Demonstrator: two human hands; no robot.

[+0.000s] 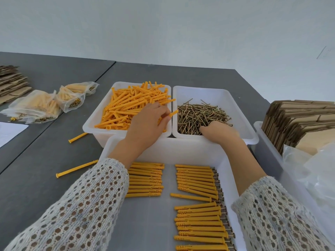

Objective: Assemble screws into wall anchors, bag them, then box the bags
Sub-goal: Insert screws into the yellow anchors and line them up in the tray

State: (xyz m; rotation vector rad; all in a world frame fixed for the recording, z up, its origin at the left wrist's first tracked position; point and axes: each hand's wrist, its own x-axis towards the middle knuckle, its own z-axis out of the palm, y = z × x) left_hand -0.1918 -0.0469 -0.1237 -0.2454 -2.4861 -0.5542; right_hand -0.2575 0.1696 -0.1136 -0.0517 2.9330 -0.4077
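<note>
right hand (220, 132): fingertips buried in the screws (203, 115), grip cannot be told | left hand (146, 124): hides part of the anchor pile (130, 105) | flat cartons (10, 82): cut by left edge | paper sheet (9, 131): cut off, print too blurred | assembled anchors (201, 230): bottom row cut by lower edge

anchor bin (101, 122) left of screw bin (213, 93), touching

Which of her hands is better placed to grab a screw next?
The right hand: it already reaches into the tub of screws. The left hand is busy over the other tub, pinching a yellow anchor.
</note>
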